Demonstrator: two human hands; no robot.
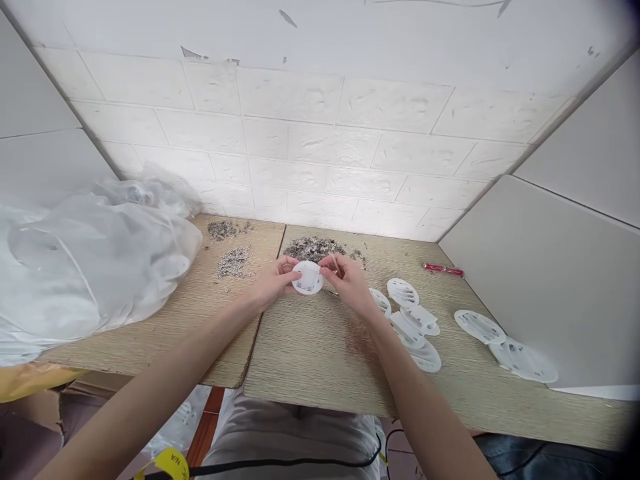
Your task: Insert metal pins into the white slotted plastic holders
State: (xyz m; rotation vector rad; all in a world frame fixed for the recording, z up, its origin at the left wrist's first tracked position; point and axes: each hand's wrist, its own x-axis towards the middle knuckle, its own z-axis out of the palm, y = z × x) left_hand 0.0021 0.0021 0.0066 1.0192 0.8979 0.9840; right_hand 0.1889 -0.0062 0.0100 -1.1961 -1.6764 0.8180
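Observation:
A white round plastic piece (309, 279) with a squarish recess and small metal bits faces up above the table's middle. My left hand (277, 281) is closed on its left side, thumb over the rim. At the right rim my right hand (349, 281) pinches finger and thumb together; whatever is between them is too small to make out. A thin metal tool (331, 293) shows partly below the right fingers; I cannot tell whether the hand holds it. Just behind both hands lies a heap of small metal parts (313, 248).
Several similar white plastic pieces (403, 292) lie right of my right forearm, with two more (480, 327) by the right panel. A red tool (443, 269) rests near that panel. Smaller metal piles (234, 262) and a large plastic bag (100, 260) are on the left.

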